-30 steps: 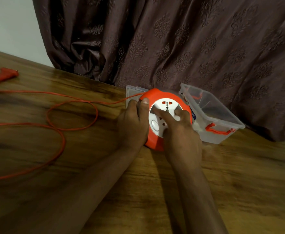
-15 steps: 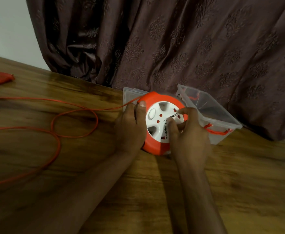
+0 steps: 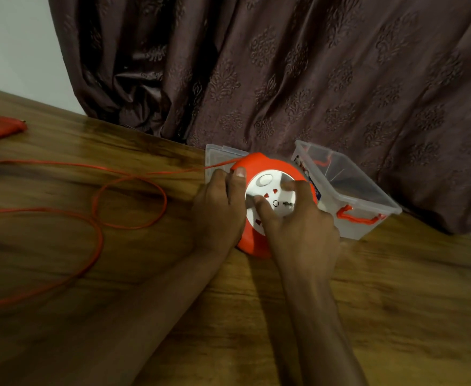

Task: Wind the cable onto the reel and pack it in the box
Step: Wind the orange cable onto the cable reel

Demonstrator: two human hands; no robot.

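Changes: the white face of the reel has turned since a second ago; its round button was low on the left and now sits at the top. The right hand's fingers have shifted on the face. The cable loop on the desk looks about the same.
Curtain (image 3: pixel 298 79): dark and patterned, hanging behind the desk.
Desk (image 3: pixel 396 302): brown wood; it carries everything here.
Box (image 3: pixel 368 190): clear plastic with orange handles, open on top, just behind and to the right of the reel. A small label shows near its left wall; what else is inside I cannot tell.
Lid (image 3: pixel 217 154): clear and flat, lying behind the reel on the left.
Reel (image 3: pixel 254 240): orange with a white face, on the desk between both hands, in front of the box.
Cable (image 3: pixel 128 201): orange, runs left from the reel and lies in loose loops.
Left hand (image 3: pixel 217 210): its fingers curl round the reel's left edge, thumb on the rim.
Right hand (image 3: pixel 298 232): its bent fingers press on the white face.
Plug (image 3: pixel 6 128): orange, far left on the desk.
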